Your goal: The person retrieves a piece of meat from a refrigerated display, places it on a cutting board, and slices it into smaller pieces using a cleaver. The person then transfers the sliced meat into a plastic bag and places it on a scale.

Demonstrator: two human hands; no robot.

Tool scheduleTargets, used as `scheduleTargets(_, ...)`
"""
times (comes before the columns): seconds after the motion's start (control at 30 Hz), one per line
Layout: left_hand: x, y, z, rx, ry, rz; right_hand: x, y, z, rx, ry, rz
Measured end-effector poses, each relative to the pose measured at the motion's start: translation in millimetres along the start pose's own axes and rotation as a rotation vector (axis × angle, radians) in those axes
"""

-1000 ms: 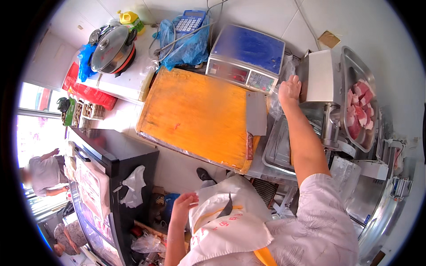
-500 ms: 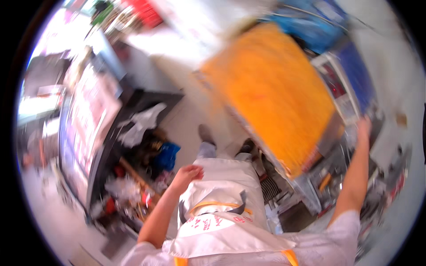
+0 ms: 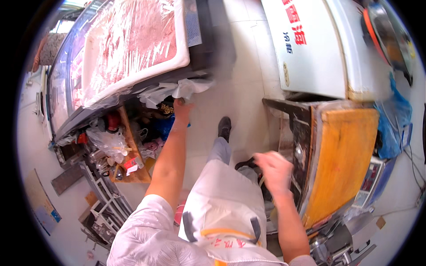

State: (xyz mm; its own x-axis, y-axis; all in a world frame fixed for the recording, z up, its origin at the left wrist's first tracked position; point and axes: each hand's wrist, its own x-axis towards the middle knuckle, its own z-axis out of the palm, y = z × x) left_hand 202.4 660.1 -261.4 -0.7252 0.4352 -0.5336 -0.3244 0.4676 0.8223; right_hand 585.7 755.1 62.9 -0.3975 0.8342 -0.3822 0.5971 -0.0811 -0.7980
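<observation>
My left hand [image 3: 182, 111] reaches forward beside the crumpled clear plastic bags [image 3: 186, 88] that hang under the edge of a dark display counter [image 3: 208, 48]. Its fingers are blurred, and whether they touch the plastic cannot be told. On the counter, a white tray [image 3: 183, 60] of pinkish meat [image 3: 137, 31] lies under cling film. My right hand [image 3: 276, 170] hovers left of a worn wooden table [image 3: 350, 164] with an orange-yellow top. Smeared slightly by motion, its fingers look loosely bent and apart, with nothing visible in them.
A white chest freezer [image 3: 308, 48] stands ahead on the right, with a metal pan [image 3: 388, 40] on top. Under the counter is a wooden shelf [image 3: 128, 133] crammed with bags and small items. A blue plastic bag [image 3: 392, 128] lies past the table. Pale floor tiles [image 3: 246, 57] run between.
The view has swung right and moved ahead; the meat tray and freezer now show clearly. My right hand has left the table's far side, and my left arm has stretched forward to the counter.
</observation>
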Motion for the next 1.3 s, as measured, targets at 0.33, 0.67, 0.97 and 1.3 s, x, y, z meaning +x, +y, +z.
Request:
scheduleTargets(0.33, -5, 14, -42, -0.448, -0.425, -0.215, 209, 73, 243, -0.37, -0.217, -0.917)
scheduleTargets(0.67, -78, 43, -55, -0.671, -0.493, -0.395, 186, 40, 227, -0.194, -0.574, -0.389)
scheduleTargets(0.97, -85, 49, -53, -0.545, -0.585, -0.36, 195, 46, 214, 0.12, -0.703, -0.109)
scheduleTargets(1.3, -87, 41, -49, -0.652, -0.53, -0.344, 196, 30, 204, 0.403, -0.751, 0.196)
